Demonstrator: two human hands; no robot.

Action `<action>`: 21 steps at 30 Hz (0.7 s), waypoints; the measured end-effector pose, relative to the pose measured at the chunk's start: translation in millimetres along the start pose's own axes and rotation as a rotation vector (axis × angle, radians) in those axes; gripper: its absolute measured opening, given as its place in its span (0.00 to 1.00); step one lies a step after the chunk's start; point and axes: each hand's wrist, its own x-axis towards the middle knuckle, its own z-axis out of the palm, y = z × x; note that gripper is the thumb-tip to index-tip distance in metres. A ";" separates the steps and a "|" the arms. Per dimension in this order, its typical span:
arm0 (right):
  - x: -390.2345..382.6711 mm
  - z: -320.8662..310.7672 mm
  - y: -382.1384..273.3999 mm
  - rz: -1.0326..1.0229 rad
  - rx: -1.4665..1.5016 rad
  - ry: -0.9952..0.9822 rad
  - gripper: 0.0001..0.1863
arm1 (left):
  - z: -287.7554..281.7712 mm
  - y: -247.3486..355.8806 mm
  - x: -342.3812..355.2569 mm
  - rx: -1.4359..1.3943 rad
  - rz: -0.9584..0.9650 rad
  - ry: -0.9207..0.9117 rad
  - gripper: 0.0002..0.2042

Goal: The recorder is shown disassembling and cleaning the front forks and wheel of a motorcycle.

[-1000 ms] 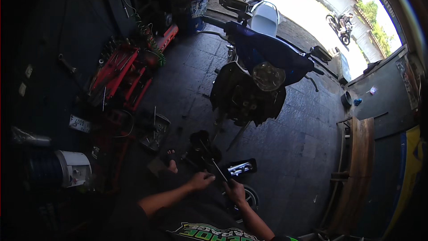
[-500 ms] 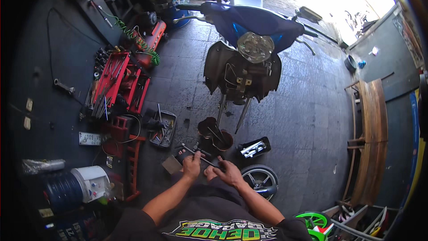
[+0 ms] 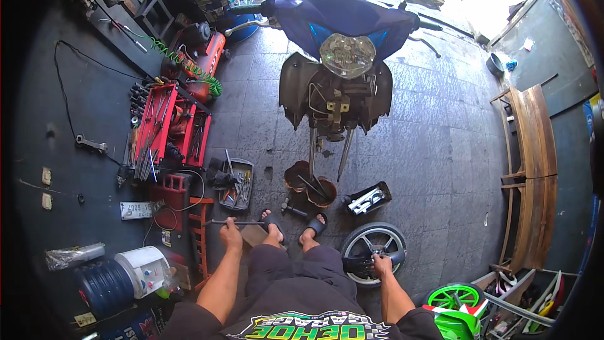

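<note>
My left hand (image 3: 231, 237) is closed around a long thin metal bar (image 3: 244, 222), held level above the floor at my left. On the right, my right hand (image 3: 382, 266) is closed at a glossy black curved part (image 3: 396, 255) that lies over a spoked motorcycle wheel (image 3: 348, 239). Its exact grip is partly hidden. Between my feet and the motorcycle lies a hammer-like tool (image 3: 293, 208). Ahead stands a blue motorcycle (image 3: 340, 16) with its front wheel off and two bare fork tubes (image 3: 345, 154) pointing down.
A grey tray (image 3: 243, 179) of small tools and two brown bowls (image 3: 321, 193) sit ahead. Right of them is a black box (image 3: 377, 198) with silver parts. A red tool chest (image 3: 170, 123) stands left, a wooden bench (image 3: 533, 151) right. A cardboard piece (image 3: 255, 235) lies by my left foot.
My hands have parted. The left has carried the bar leftward; the right has let go of it and moved right to the black part over the wheel. The view has shifted slightly.
</note>
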 end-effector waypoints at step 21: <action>-38.1 2.1 -84.8 0.011 0.388 -0.191 0.16 | -9.5 -11.3 16.6 -0.310 -0.309 0.113 0.19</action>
